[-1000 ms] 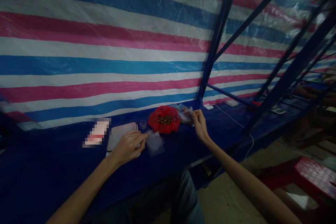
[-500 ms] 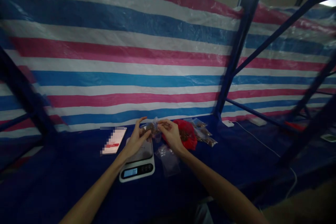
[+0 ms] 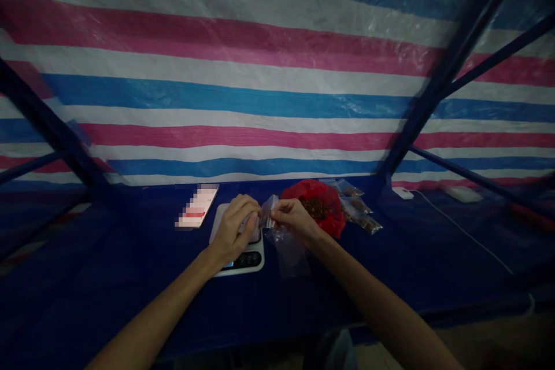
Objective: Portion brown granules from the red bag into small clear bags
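Note:
Both my hands meet over a small white digital scale [image 3: 243, 259] on the blue-covered bench. My left hand [image 3: 234, 232] and my right hand [image 3: 297, 222] pinch a small clear plastic bag [image 3: 268, 213] between them, just above the scale's plate. What the bag contains cannot be made out. A loose empty clear bag [image 3: 291, 253] lies on the bench under my right wrist. Right of my right hand, a red plastic bag [image 3: 329, 217] lies open with brown pieces in it.
Several small filled clear bags [image 3: 359, 211] lie right of the red bag. A flat pixelated item [image 3: 196, 214] lies left of the scale. A white charger [image 3: 403, 192] with its cable sits at the back right. Blue frame posts [image 3: 437, 81] stand before the striped tarp.
My right hand came back from the filled bags to meet my left hand over the scale. Both hands then lowered with the small bag. The view swung left and down.

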Action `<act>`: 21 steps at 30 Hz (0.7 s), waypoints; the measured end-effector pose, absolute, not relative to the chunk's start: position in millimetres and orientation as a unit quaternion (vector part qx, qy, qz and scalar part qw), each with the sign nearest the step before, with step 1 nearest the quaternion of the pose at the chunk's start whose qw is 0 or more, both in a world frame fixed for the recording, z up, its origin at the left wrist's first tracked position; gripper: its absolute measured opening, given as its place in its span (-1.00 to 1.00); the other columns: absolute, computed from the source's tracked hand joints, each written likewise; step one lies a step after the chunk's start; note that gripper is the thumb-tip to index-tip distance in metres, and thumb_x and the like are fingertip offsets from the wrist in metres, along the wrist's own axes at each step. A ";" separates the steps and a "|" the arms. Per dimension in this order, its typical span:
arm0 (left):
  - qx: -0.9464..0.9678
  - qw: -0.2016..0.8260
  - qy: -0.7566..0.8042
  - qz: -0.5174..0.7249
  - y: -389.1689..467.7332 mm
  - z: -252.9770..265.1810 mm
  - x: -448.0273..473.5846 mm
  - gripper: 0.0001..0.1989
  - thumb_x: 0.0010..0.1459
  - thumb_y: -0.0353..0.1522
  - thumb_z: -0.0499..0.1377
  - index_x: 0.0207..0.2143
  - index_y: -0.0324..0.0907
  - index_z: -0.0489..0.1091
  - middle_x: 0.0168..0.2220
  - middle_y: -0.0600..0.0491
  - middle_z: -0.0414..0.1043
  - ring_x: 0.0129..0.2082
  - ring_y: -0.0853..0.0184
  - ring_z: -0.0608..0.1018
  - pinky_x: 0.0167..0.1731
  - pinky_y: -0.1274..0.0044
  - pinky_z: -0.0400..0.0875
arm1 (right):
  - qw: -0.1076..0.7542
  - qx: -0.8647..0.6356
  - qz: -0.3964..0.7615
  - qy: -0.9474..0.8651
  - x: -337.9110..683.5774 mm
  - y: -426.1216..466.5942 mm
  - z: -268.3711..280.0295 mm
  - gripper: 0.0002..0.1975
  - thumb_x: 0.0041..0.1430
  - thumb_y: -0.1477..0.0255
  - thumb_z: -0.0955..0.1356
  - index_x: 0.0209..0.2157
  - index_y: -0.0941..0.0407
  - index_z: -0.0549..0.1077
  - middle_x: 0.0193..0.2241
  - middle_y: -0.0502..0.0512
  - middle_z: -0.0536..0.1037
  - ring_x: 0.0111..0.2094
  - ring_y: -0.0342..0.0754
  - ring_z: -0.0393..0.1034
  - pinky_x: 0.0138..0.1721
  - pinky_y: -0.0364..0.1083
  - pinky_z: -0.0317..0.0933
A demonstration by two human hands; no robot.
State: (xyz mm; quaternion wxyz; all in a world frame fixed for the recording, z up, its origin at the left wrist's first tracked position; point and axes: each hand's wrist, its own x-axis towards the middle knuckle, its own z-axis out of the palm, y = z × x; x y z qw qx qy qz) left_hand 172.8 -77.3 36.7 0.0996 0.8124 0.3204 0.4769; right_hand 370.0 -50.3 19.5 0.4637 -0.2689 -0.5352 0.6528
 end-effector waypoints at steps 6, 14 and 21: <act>0.780 0.290 0.343 0.435 -86.4 33.7 188.8 -0.63 0.39 -0.18 -0.02 -0.44 -0.18 0.26 -0.43 0.10 0.24 -0.39 0.38 0.33 -0.35 0.51 0.22 | 0.434 -0.261 0.639 -0.579 365.4 -56.1 16.6 -0.58 -0.11 0.13 0.59 -0.54 0.14 0.45 -0.71 -0.10 0.41 -0.71 -0.24 0.15 -0.65 -0.22 -0.02; 0.759 0.351 0.388 0.387 -83.8 38.8 188.0 -0.60 0.31 -0.19 0.10 -0.55 -0.21 0.29 -0.55 0.17 0.26 -0.49 0.44 0.31 -0.42 0.57 0.14 | 0.448 -0.312 0.446 -0.710 362.0 -64.5 19.7 -0.67 -0.09 0.28 0.57 -0.59 0.15 0.44 -0.65 -0.11 0.41 -0.59 -0.22 0.20 -0.55 -0.21 0.03; 0.764 0.310 0.403 0.398 -82.3 43.2 186.8 -0.71 0.27 -0.32 0.09 -0.51 -0.22 0.32 -0.53 0.16 0.28 -0.46 0.44 0.33 -0.43 0.58 0.15 | 0.449 -0.297 0.475 -0.696 364.7 -62.8 22.3 -0.70 -0.01 0.25 0.55 -0.56 0.15 0.49 -0.66 -0.07 0.44 -0.63 -0.19 0.27 -0.56 -0.19 0.11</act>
